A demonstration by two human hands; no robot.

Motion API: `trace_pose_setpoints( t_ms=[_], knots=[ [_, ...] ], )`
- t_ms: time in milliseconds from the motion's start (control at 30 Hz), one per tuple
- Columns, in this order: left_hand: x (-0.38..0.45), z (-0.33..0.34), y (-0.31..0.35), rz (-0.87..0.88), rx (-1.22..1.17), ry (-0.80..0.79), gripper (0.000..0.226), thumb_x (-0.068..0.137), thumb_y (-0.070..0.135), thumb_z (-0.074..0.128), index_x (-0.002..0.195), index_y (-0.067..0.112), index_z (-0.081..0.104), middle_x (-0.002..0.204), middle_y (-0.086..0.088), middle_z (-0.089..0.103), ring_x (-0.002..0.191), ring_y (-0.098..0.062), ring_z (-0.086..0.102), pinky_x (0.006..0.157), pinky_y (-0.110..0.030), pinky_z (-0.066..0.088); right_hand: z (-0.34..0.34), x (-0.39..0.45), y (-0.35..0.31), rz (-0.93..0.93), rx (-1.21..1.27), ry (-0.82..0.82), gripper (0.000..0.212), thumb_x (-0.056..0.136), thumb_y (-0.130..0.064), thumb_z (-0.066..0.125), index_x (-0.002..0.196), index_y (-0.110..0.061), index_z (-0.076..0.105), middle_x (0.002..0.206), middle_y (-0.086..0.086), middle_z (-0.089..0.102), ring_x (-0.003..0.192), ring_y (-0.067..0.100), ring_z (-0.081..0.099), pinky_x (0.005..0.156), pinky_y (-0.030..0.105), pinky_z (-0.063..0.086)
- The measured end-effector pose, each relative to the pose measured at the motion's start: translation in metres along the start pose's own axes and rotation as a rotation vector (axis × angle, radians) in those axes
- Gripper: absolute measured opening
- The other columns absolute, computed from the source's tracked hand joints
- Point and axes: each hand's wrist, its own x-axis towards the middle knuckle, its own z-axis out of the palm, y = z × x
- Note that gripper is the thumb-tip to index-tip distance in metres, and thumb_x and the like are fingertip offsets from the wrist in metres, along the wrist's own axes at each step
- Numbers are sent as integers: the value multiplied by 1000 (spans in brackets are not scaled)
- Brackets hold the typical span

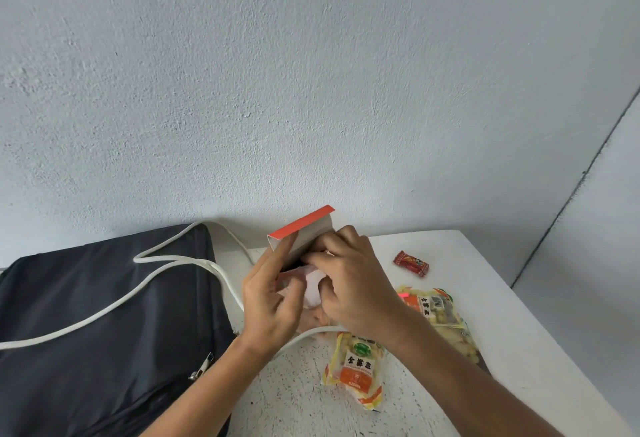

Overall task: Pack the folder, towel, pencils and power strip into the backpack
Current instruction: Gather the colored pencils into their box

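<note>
Nearest us, both forearms reach in over the white tabletop [433, 249]; left hand [270, 298] grips a small red-topped box [304, 232] with its opening toward us, index finger straight up the box side, other fingers curled; right hand [353, 284] has fingertips pinched at the box mouth, on what we cannot identify; pale pink material [313, 286] between the hands, possibly the towel, uncertain; we judge the box to be the pencil box, pencils not visible.

Backpack [104, 315] lies flat at left, dark, zip pull [201, 367] showing, mouth not visibly open; white cord [145, 284] runs across it and loops under the hands, likely the power strip's; strip body and folder not seen.

Snack packets [356, 367] and a red candy [411, 263] on the tabletop at right.

Risks, our judgement: box tilted with mouth down, so contents may slide out if the pinch slips; cord under the wrists may snag and drag; packets could get swept up by mistake.
</note>
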Motion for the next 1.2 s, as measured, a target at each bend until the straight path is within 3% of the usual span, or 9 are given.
trace_pose_setpoints(
  t_ms=[67,200,400,567,667,733,900,1067,1200],
  knots=[
    [2,1,-1,-42,25,35,45,90,20,42,134,28,51,100,13,66,88,-27,65,74,-50,55,-2,1,3,55,200,108,43,76,-11,37,101,-10,71,97,-1,61,94,19,50,81,30,45],
    [5,-1,-1,-85,90,55,45,92,25,35,134,33,47,100,23,65,90,-15,64,76,-46,55,-5,-1,33,219,314,323,29,78,4,45,86,-3,72,85,5,68,82,16,63,70,21,50],
    [1,-2,-7,-123,86,24,50,85,25,40,131,41,54,100,12,67,88,-23,65,75,-54,55,27,-43,93,595,-84,-325,37,92,-6,51,125,-18,63,124,2,64,118,18,55,96,30,43],
    [-1,-1,-5,-107,48,-45,47,85,24,41,131,30,49,108,33,62,95,-7,62,85,-36,53,61,-69,112,428,-336,-445,44,89,-4,50,127,-24,60,119,-2,65,115,22,48,93,36,34],
    [-1,-3,-2,-50,63,-82,48,87,21,43,134,18,46,118,39,56,103,8,57,87,-15,46,69,-72,120,348,-421,-261,47,59,-3,82,101,-22,74,86,-5,71,86,21,61,71,36,49],
    [0,-6,0,-26,76,-102,50,87,19,43,137,20,47,120,39,54,105,11,55,87,-9,42,73,-69,118,295,-355,-83,53,47,4,86,95,-16,75,78,-2,67,74,21,63,59,33,53],
    [1,-5,2,53,115,-124,46,87,13,46,132,21,47,113,30,56,94,2,57,77,-12,43,49,-32,82,329,313,309,19,87,-1,52,101,-2,65,93,7,57,84,1,52,76,10,44],
    [-2,-3,-2,104,242,-133,50,81,4,52,131,6,43,109,9,60,98,14,50,84,0,36,4,-6,29,390,950,525,8,86,-4,51,90,-1,58,75,3,57,67,19,54,63,27,47],
    [-4,-3,-8,109,293,-131,53,79,0,54,130,5,43,97,-3,61,87,9,44,84,2,33,-1,-4,13,343,1032,509,6,86,-4,52,87,-3,58,70,5,56,64,20,54,61,26,47]
  ],
)
